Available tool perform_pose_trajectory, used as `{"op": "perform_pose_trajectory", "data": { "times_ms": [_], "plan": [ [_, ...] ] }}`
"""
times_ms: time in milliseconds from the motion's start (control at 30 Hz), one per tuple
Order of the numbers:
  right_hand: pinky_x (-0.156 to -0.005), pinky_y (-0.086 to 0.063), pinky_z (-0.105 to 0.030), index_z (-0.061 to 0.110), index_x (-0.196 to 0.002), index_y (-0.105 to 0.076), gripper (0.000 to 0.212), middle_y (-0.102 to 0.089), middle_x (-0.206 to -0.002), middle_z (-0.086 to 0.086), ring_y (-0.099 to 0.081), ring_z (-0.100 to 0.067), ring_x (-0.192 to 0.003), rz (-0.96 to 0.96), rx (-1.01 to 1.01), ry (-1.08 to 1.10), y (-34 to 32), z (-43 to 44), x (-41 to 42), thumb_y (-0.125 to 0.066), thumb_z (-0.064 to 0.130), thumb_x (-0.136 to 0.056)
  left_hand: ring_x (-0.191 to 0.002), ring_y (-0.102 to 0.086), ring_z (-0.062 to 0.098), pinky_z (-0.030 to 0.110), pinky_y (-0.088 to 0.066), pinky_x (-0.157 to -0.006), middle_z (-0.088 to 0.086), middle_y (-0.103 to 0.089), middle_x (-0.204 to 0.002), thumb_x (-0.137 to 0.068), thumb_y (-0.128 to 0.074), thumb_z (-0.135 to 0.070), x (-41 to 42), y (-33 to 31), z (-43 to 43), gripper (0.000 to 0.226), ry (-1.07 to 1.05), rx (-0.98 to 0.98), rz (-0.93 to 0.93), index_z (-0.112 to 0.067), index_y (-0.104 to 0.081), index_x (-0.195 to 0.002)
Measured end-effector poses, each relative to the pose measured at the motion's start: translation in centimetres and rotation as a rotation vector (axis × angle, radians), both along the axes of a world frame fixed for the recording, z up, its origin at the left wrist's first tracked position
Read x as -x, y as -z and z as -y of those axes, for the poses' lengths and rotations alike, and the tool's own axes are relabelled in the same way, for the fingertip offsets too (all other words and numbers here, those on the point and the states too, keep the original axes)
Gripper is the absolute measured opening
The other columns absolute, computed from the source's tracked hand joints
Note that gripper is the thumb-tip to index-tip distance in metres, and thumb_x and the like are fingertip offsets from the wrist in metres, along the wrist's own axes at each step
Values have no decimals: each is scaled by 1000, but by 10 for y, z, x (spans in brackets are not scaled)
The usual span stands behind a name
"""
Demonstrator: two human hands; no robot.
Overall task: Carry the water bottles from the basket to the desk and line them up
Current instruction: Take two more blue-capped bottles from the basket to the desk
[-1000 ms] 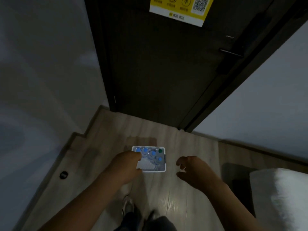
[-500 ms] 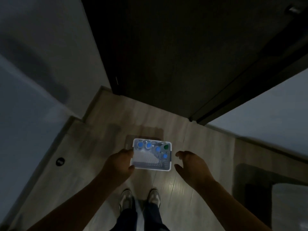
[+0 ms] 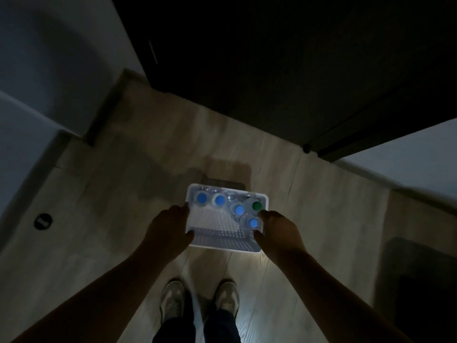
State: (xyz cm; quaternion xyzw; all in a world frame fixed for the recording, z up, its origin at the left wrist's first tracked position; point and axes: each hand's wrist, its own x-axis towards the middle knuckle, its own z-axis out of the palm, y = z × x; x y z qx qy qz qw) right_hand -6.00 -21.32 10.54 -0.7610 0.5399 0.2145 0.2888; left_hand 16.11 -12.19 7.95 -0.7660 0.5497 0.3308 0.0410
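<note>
A white perforated plastic basket [image 3: 222, 240] sits on the wooden floor ahead of my feet. Inside stand several clear water bottles seen from above: most have blue caps [image 3: 202, 198], one at the far right has a green cap [image 3: 257, 206]. My left hand [image 3: 166, 231] grips the basket's left rim, thumb on the near corner. My right hand [image 3: 279, 231] grips the right rim, partly covering the bottle nearest it. The desk is not in view.
A dark door [image 3: 272, 58] stands just beyond the basket, with pale walls on both sides. A small black round floor fitting [image 3: 42, 221] lies at the left. A dark mat or furniture edge [image 3: 420, 280] is at the right. My shoes [image 3: 200, 300] are just behind the basket.
My head has tilted down and closer to the basket. My right hand has moved left and taken hold of the basket's right rim; my left hand stays on the left rim.
</note>
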Motion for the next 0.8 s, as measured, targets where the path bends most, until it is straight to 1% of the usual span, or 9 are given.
{"op": "perform_pose_trajectory", "data": {
  "times_ms": [67, 200, 333, 433, 533, 667, 733, 800],
  "plan": [
    [-89, -49, -27, 17, -122, -51, 34, -60, -120, -3, -58, -17, -106, -3, -12, -4, 34, 3, -2, -57, 31, -91, -110, -57, 16, 25, -47, -89, 4, -55, -125, -87, -61, -40, 1, 31, 4, 52, 19, 16, 0, -15, -44, -129],
    [-95, -46, -29, 16, -128, -49, 41, -56, -126, -5, -57, -19, -112, 25, 11, 33, 89, 4, -7, -60, 29, -90, -113, -54, 18, 29, -48, -93, 6, -50, -129, -86, -62, -38, 6, 81, 12, 58, 0, 33, -10, -15, -38, -134],
    [-94, -48, -29, 17, -127, -49, 42, -57, -125, -5, -58, -19, -111, 54, 36, 47, 135, 5, -12, -61, 29, -89, -115, -54, 19, 30, -47, -95, 8, -50, -131, -88, -62, -36, 10, 126, 18, 63, -27, 46, -27, -13, -34, -139],
    [-92, -48, -31, 15, -130, -47, 45, -55, -127, -7, -57, -22, -112, 16, 31, 8, 165, 7, -15, -60, 30, -90, -118, -53, 21, 31, -45, -96, 10, -47, -135, -89, -61, -35, 10, 156, 21, 70, -1, 44, -7, -12, -26, -144],
    [-92, -50, -33, 16, -127, -48, 44, -55, -125, -7, -58, -21, -110, 2, 43, 14, 188, 7, -15, -62, 29, -88, -116, -54, 24, 32, -45, -95, 13, -44, -138, -88, -62, -35, 9, 179, 28, 77, 48, 47, 27, -9, -21, -147],
    [-95, -47, -32, 16, -133, -44, 49, -53, -129, -7, -56, -20, -113, -13, 47, 28, 209, 10, -15, -62, 28, -89, -116, -55, 26, 32, -47, -93, 14, -42, -141, -88, -63, -33, 5, 198, 41, 77, 107, 78, 65, -8, -22, -147],
    [-97, -46, -33, 16, -137, -40, 52, -51, -132, -8, -55, -21, -116, -31, 37, 31, 215, 11, -16, -60, 28, -90, -115, -55, 28, 33, -47, -92, 15, -43, -140, -86, -64, -31, 5, 203, 49, 74, 113, 90, 52, -7, -26, -145],
    [-97, -47, -34, 16, -136, -41, 51, -52, -130, -8, -54, -21, -116, -36, 34, 44, 221, 12, -17, -60, 28, -90, -114, -56, 29, 33, -47, -92, 16, -43, -139, -86, -65, -29, 5, 206, 54, 69, 128, 99, 50, -7, -32, -143]
  ]
}}
